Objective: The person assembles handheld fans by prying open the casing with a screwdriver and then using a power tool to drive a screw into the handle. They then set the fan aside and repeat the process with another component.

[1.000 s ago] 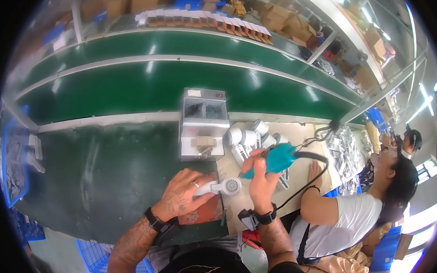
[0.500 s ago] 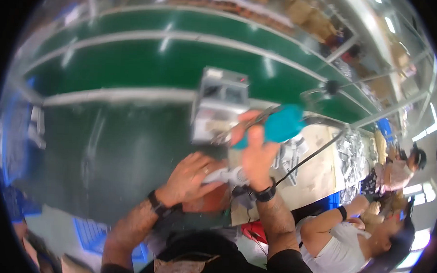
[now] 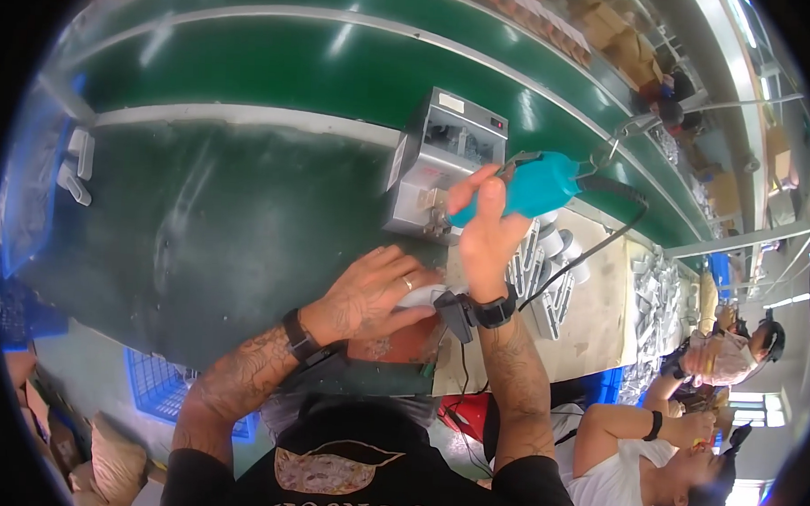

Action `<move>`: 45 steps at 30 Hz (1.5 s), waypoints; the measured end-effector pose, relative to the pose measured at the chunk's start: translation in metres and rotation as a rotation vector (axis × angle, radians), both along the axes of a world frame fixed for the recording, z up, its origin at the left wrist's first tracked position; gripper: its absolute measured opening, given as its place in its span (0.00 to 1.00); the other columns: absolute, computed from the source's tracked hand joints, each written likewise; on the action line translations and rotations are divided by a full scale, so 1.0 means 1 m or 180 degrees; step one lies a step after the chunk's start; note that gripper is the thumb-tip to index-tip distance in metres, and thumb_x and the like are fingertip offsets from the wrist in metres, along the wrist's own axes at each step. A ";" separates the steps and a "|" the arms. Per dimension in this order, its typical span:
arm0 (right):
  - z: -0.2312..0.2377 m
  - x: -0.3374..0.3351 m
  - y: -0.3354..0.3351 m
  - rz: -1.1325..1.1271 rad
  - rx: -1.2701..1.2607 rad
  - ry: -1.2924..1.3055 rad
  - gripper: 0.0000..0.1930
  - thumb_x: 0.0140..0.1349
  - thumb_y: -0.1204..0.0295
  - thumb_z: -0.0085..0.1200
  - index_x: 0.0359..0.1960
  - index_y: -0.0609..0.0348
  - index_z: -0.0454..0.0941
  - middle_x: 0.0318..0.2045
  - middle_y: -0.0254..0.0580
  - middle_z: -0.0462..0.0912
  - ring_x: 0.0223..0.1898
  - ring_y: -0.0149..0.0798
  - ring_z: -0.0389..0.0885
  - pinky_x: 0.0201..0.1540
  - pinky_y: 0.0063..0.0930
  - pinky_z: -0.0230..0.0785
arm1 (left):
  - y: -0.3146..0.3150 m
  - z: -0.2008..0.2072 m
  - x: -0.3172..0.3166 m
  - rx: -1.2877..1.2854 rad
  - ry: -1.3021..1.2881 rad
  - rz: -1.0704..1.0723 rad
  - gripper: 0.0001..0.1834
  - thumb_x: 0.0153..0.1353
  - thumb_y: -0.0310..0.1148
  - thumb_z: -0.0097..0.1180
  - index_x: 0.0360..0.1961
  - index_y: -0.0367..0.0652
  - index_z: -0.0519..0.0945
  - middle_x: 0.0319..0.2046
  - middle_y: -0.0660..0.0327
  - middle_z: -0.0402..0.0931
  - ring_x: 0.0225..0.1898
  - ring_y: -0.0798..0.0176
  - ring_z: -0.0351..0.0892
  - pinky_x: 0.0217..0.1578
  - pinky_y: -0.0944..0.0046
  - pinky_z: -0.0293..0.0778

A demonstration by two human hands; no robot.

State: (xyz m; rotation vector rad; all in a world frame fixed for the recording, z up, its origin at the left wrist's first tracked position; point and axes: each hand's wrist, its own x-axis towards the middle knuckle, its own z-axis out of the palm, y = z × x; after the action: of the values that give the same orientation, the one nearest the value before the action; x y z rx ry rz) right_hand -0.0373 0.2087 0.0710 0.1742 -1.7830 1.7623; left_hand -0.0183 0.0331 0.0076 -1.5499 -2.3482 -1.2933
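Teal power tool [image 3: 543, 186], held aslant above the right part of the worktop [image 3: 237, 211]. Right hand [image 3: 490, 234]: fingers closed round its lower end. Working tip near the front of a grey metal machine [image 3: 457, 157]; touching or apart, cannot tell. Black cable [image 3: 589, 252] loops off the tool's far end, a wire hook [image 3: 605, 153] beside it.

Left hand [image 3: 368, 296]: fingers narrow, gripping a pale grey part [image 3: 420, 297] over a reddish pad [image 3: 386, 347]. The part's right end is lost behind the black device [image 3: 454, 315] at the right wrist; its full shape not readable.

Right of the right hand: grey-white pieces [image 3: 546, 302] on a pale sheet [image 3: 589, 344], partly covered by hand and cable. Blue basket [image 3: 155, 383] below the worktop, partly behind the left forearm. Co-worker [image 3: 611, 474] lower right, cut by the rim.
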 end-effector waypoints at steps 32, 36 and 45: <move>-0.010 0.090 -0.003 -0.0178 0.0004 -0.0685 0.25 0.73 0.49 0.55 0.40 0.65 0.74 0.26 0.40 0.79 0.27 0.33 0.78 0.33 0.28 0.71 | 0.001 0.008 0.001 -0.0024 -0.0128 -0.0019 0.23 0.57 0.40 0.70 0.53 0.46 0.82 0.46 0.58 0.79 0.47 0.49 0.76 0.50 0.51 0.74; -0.009 0.090 -0.002 -0.0155 0.0053 -0.0658 0.24 0.74 0.51 0.54 0.39 0.65 0.73 0.25 0.40 0.78 0.27 0.33 0.78 0.33 0.29 0.72 | 0.001 0.013 0.004 -0.0247 -0.0068 -0.0014 0.23 0.58 0.40 0.69 0.53 0.45 0.81 0.47 0.57 0.78 0.48 0.48 0.75 0.51 0.50 0.72; 0.002 0.081 -0.002 -0.0269 0.0033 -0.0726 0.21 0.76 0.55 0.51 0.42 0.65 0.73 0.25 0.40 0.78 0.27 0.33 0.77 0.32 0.29 0.71 | -0.003 0.006 0.004 -0.0214 0.0039 0.0123 0.21 0.60 0.41 0.68 0.53 0.46 0.82 0.46 0.58 0.79 0.47 0.50 0.75 0.53 0.51 0.72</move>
State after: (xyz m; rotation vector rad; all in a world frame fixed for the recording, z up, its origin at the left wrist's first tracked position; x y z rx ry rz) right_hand 0.0434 0.2067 0.0730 -0.1009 -1.9286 1.7707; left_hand -0.0143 0.0300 0.0133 -1.5175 -2.4255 -1.2058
